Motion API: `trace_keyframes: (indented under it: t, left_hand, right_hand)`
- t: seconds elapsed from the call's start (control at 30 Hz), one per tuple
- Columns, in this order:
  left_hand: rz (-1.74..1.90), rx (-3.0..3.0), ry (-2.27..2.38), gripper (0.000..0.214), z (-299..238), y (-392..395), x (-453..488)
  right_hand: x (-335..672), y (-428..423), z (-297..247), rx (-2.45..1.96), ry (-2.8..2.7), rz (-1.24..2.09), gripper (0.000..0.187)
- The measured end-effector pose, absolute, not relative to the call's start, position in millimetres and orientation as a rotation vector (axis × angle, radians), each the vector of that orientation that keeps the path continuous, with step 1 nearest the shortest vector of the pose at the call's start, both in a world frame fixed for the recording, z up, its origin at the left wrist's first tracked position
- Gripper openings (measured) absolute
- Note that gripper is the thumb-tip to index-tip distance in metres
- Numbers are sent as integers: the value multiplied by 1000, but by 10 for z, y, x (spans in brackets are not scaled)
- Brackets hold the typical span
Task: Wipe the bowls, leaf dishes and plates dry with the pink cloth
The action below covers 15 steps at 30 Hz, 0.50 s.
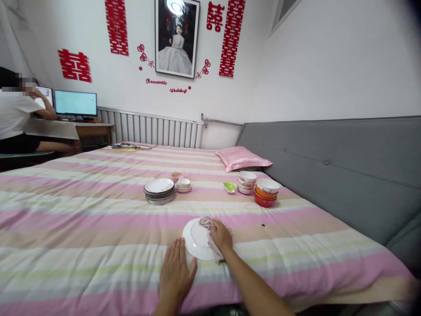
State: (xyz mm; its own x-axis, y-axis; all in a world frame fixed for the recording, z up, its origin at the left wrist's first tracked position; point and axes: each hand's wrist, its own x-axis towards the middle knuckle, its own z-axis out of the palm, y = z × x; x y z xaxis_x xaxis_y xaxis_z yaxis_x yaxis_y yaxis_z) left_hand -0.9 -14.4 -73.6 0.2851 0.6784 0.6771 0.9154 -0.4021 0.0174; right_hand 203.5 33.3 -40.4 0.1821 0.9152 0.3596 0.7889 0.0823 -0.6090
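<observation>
A white plate (194, 237) lies bottom up on the striped bedspread (108, 245), near the front of the bed. My right hand (222, 235) grips a greyish-pink cloth (215, 253) and presses it on the plate's right side. Part of the plate's right rim is hidden under the cloth and hand. My left hand (176, 267) rests flat at the plate's left edge, fingers stretched out and thumb apart, holding nothing.
Beyond the plate stand a stack of plates (159, 188), small white dishes (183, 184), a green leaf-shaped dish (229, 188), patterned bowls (246, 182) and orange and red bowls (265, 195). Farther back are a pink pillow (243, 158) and cables (131, 146). A person (19, 109) sits at a desk on the left.
</observation>
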Motion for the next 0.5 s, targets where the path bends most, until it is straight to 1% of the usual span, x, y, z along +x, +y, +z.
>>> trace_keyframes:
  t: [0.5]
  left_hand:
    - [-893, -2197, -1440, 60, -693, -156, 10]
  right_hand:
    - [2041, 348, -410, -1733, -1605, 214, 40]
